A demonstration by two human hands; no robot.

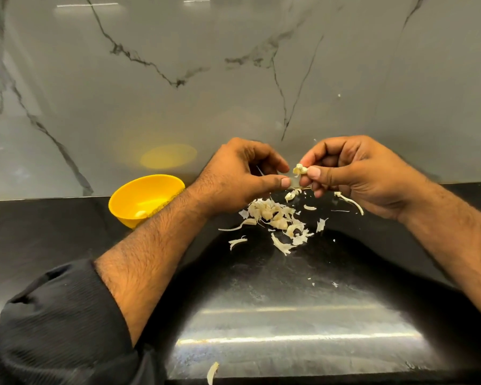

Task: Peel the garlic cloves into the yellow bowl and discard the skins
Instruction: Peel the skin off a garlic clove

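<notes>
Garlic clove [300,170] pinched, perhaps half-peeled.

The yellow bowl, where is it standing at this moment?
In the head view, the yellow bowl stands on the black counter against the marble wall, left of the left hand and partly behind its forearm.

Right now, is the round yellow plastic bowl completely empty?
No, the round yellow plastic bowl holds at least one pale peeled garlic clove lying at its bottom, partly beside the left forearm.
</notes>
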